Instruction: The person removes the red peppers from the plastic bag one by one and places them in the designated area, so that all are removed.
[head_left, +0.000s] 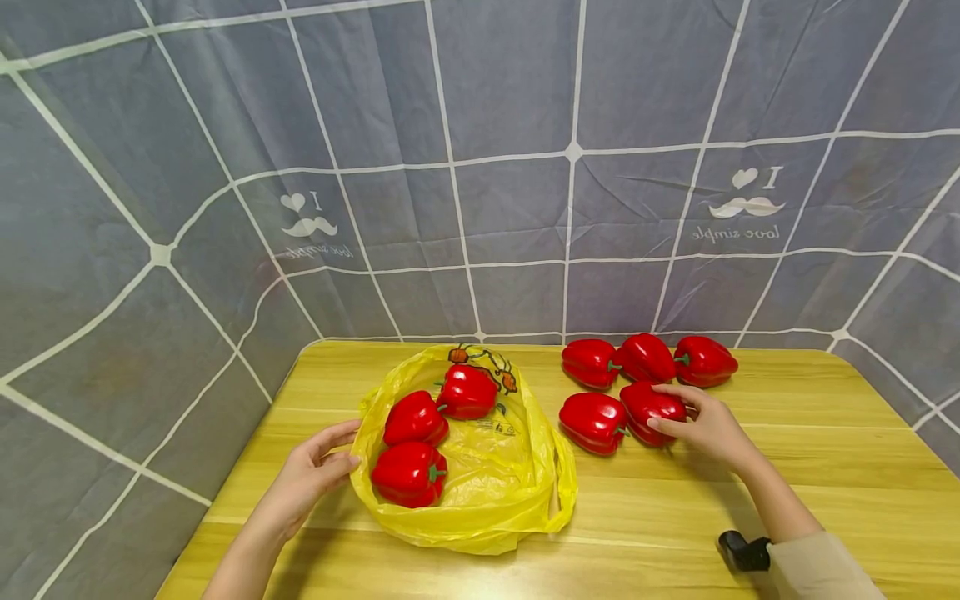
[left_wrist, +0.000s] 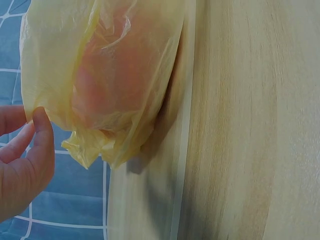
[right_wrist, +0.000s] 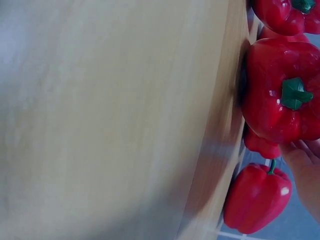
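A yellow plastic bag (head_left: 480, 527) lies wide open on the table, with three red bell peppers (head_left: 408, 473) inside it. My left hand (head_left: 311, 473) pinches the bag's left rim between thumb and fingers; the left wrist view shows a pepper's red through the thin plastic (left_wrist: 47, 60). To the bag's right, my right hand (head_left: 708, 427) holds a red bell pepper (head_left: 647, 408), thumb on the near side and fingers over the far side. Its green stem (right_wrist: 295, 94) faces the right wrist camera. Another pepper (head_left: 592, 423) lies just left of the held one.
Behind the held pepper, a row of three more red bell peppers (head_left: 647, 358) runs along the back of the wooden table (head_left: 637, 533). A grey curtain with white lines (head_left: 510, 217) hangs behind and at the sides. Something black (head_left: 744, 552) shows by the right sleeve (head_left: 821, 567).
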